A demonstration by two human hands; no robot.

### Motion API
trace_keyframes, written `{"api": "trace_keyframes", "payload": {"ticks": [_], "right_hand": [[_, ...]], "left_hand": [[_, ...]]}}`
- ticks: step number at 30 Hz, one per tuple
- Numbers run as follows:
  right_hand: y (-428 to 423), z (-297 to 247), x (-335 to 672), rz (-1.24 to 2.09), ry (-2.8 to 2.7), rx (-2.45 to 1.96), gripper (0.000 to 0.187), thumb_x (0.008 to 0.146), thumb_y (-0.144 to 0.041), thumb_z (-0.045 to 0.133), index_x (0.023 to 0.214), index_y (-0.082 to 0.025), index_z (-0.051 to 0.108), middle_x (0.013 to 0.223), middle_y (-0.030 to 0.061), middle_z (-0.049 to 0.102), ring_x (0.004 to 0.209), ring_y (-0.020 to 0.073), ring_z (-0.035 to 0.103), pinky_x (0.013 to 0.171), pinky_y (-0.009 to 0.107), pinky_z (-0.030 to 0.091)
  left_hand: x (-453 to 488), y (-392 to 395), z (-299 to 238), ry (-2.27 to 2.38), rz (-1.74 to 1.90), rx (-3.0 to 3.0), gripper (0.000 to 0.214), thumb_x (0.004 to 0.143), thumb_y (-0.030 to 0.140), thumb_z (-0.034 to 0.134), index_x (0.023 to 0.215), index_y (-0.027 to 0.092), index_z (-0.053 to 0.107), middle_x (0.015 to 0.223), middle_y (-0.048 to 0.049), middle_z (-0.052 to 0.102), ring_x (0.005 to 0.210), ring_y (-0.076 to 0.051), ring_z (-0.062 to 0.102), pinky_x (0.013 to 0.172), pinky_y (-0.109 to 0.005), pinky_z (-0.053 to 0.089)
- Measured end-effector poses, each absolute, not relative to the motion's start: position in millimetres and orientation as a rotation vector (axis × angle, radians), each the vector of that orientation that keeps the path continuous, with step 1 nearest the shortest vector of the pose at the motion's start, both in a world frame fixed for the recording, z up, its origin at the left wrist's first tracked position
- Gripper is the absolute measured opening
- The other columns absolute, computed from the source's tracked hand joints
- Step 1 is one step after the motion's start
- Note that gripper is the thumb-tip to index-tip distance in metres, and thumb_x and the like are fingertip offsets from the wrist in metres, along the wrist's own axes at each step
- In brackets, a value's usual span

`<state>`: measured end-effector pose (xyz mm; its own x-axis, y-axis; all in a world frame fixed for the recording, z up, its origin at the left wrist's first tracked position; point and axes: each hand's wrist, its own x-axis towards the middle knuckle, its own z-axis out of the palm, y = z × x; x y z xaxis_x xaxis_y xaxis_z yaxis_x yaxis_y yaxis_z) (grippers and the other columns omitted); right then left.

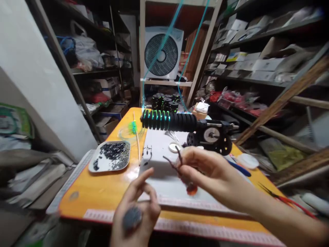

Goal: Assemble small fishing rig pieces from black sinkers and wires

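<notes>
My right hand [205,171] is closed on a small tool with two thin dark prongs [171,162], spread apart and pointing up and left. An orange part [192,190] shows below its fingers; blur hides the tool's exact kind. Lower left, my left hand [140,206] has its index finger stretched out and the other visible fingers loosely bent. Nothing shows between them. A dark round piece [132,218] lies against that hand; how it is held there I cannot tell. Beneath both hands is a white board [164,171], with several small black pieces [148,151] near its left edge.
A white tray [92,167] of small black parts stands at left. Behind the board, a black ribbed rod [182,121] with teal line extends from a reel-like device [212,134]. Red-handled pliers [290,200] and a white lid [248,161] lie right. A fan [161,55] stands behind.
</notes>
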<state>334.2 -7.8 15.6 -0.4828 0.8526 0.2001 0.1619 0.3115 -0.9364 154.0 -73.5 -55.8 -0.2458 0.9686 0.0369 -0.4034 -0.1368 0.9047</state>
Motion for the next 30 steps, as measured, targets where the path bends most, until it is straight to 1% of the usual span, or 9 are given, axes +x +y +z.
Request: {"api": "trace_keyframes", "payload": {"ticks": [2,6,10,12,15,21,24,26,30], "right_hand": [[-23,-5,318,1.300,-1.815,-0.878,0.020,0.097,-0.036,0.061,0.088,-0.018,0.060,0.077,-0.0016,0.059,0.063,0.0097,0.062,0.055,0.021,0.057],[-39,-33,298,1.362,-1.745,-0.876,0.020,0.097,-0.035,0.061,0.086,-0.018,0.059,0.080,-0.0013,0.059,0.070,0.0111,0.062,0.061,0.021,0.055],[-50,-53,285,1.386,-1.552,-0.913,0.024,0.097,-0.040,0.062,0.087,-0.019,0.060,0.081,-0.0007,0.061,0.077,0.0131,0.061,0.070,0.023,0.053],[-55,-61,280,1.352,-1.503,-0.935,0.024,0.097,-0.042,0.061,0.088,-0.019,0.060,0.083,0.0001,0.062,0.079,0.0139,0.061,0.073,0.024,0.052],[-62,-71,276,1.302,-1.500,-0.951,0.022,0.099,-0.040,0.058,0.090,-0.020,0.060,0.086,0.0011,0.061,0.081,0.0145,0.060,0.071,0.023,0.051],[-67,-75,279,1.140,-1.665,-0.839,0.012,0.102,-0.028,0.052,0.096,-0.022,0.061,0.091,0.0014,0.062,0.085,0.0144,0.061,0.075,0.024,0.049],[-65,-68,286,1.046,-1.902,-0.809,0.011,0.101,-0.019,0.052,0.094,-0.023,0.060,0.086,-0.0004,0.062,0.079,0.0132,0.059,0.071,0.024,0.046],[-63,-63,291,0.982,-2.008,-0.814,0.012,0.100,-0.015,0.051,0.095,-0.023,0.059,0.086,-0.0001,0.062,0.079,0.0138,0.059,0.070,0.024,0.045],[-62,-62,293,0.831,-1.963,-0.812,0.012,0.099,-0.012,0.050,0.096,-0.022,0.057,0.087,0.0005,0.061,0.082,0.0148,0.057,0.072,0.026,0.044]], "left_hand": [[159,-69,-55,0.946,1.570,0.752,0.057,0.067,0.050,0.087,0.113,0.021,0.074,0.072,0.0009,0.058,0.051,-0.004,0.047,0.048,-0.015,0.040],[158,-76,-61,0.985,1.587,0.698,0.025,0.073,0.039,0.085,0.085,0.020,0.075,0.074,-0.0003,0.062,0.059,-0.008,0.052,0.057,-0.018,0.047],[150,-87,-72,0.930,1.623,0.605,0.020,0.082,0.036,0.078,0.083,0.018,0.070,0.056,0.0083,0.042,0.046,-0.001,0.026,0.046,-0.011,0.027],[148,-89,-75,0.917,1.658,0.541,0.019,0.084,0.035,0.077,0.083,0.018,0.069,0.062,0.0066,0.050,0.045,0.000,0.022,0.044,-0.012,0.022],[148,-90,-79,0.938,1.701,0.477,0.019,0.083,0.033,0.078,0.081,0.018,0.068,0.075,0.0024,0.063,0.045,0.002,0.024,0.044,-0.013,0.021],[147,-94,-91,1.117,1.730,0.608,0.019,0.084,0.041,0.076,0.084,0.023,0.069,0.074,0.0037,0.066,0.046,-0.002,0.037,0.045,-0.012,0.030],[144,-98,-91,1.292,1.653,0.812,0.022,0.081,0.047,0.077,0.083,0.025,0.073,0.072,0.0022,0.066,0.067,-0.011,0.059,0.062,-0.016,0.046],[141,-100,-87,1.340,1.571,0.982,0.024,0.080,0.049,0.076,0.082,0.025,0.076,0.077,0.0006,0.068,0.080,-0.016,0.064,0.073,-0.019,0.048],[135,-101,-83,1.337,1.456,0.992,0.022,0.086,0.047,0.071,0.086,0.024,0.072,0.065,0.0035,0.062,0.062,-0.012,0.056,0.063,-0.019,0.045]]}}
